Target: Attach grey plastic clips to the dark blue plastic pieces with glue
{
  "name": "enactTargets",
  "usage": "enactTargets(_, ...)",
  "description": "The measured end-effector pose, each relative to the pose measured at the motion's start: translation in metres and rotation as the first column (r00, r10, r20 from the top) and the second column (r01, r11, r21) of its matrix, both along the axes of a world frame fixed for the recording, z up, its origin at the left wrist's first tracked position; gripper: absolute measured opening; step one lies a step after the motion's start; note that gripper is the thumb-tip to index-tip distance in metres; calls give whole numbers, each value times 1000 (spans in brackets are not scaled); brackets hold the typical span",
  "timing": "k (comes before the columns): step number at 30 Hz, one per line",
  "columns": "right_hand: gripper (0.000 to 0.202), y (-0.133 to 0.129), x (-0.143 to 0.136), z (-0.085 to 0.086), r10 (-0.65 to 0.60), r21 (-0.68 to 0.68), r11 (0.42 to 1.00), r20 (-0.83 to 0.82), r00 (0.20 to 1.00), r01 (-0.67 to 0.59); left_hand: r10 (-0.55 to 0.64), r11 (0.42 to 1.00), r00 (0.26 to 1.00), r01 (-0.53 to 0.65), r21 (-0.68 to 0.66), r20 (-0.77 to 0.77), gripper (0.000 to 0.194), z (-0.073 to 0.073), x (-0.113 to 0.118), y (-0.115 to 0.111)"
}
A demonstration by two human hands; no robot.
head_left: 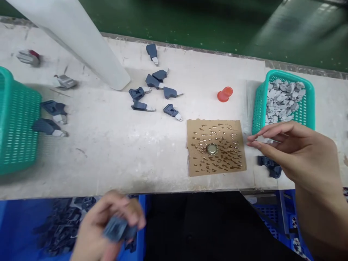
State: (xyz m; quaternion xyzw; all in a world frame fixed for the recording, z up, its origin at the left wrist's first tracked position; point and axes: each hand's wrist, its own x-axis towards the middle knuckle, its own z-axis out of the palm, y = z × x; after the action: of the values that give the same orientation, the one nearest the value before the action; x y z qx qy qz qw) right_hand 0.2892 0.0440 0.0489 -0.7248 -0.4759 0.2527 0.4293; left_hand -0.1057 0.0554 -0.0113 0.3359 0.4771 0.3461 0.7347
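My left hand [112, 221] is closed around a dark blue-grey plastic part [119, 229], blurred by motion, over the blue bin below the table's front edge. At the right, my right hand [296, 152] pinches a small light-grey piece [264, 139] between thumb and fingers, in front of the green basket [257, 116] of similar grey pieces [285, 99]. Beneath that hand lies a dark plastic part [270, 166]. Left of it, a cardboard square [194, 163] carries many glossy drops and a round metal cap [212, 149].
Several dark parts with light tips [170, 110] lie at the table's middle back. A red cup-shaped piece [225, 94] stands behind the cardboard. Another green basket [19, 127] is at far left, near a slanting white post [81, 40]. The blue bin [141, 217] holds dark parts.
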Motion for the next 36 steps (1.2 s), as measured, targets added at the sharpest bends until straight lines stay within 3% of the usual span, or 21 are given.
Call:
enactTargets(2,13,1,-6,1,41,-2,999,102,994,-41,-32,999,971,39,-24,238,34,-1,47,17)
enactTargets(5,15,1,-14,1,48,-13,999,195,980,-47,35,993,891,21,-118,453,29,-2,104,29)
enactTargets(9,30,-3,-21,1,25,-52,999,184,983,-15,43,979,822,79,-190,568,34,-5,136,26)
enactTargets(14,19,-7,-23,-1,157,-197,974,249,956,-109,82,990,883,-21,-137,462,48,-12,142,18)
enactTargets(18,19,-9,-23,-9,194,-232,963,238,952,-138,107,986,874,-31,-166,474,33,-12,140,20)
enactTargets(20,16,-8,-23,-14,222,-200,966,337,915,-161,116,982,851,-20,-189,512,26,-10,139,22)
enactTargets(22,12,-6,-23,-20,310,-146,950,525,793,-275,144,975,819,-22,-219,555,24,-8,138,23)
enactTargets(25,10,2,-26,-26,403,-106,870,716,570,-482,175,970,774,-31,-240,609,22,-7,137,22)
enactTargets(32,12,10,-27,-34,499,-202,760,790,356,-618,177,972,732,-24,-234,658,20,-12,138,20)
enactTargets(34,16,5,-25,-33,526,-220,758,762,378,-614,172,974,732,-27,-225,659,20,-12,139,21)
enactTargets(36,16,-1,-25,-32,506,-215,839,646,571,-500,174,974,748,-36,-223,640,22,-12,139,21)
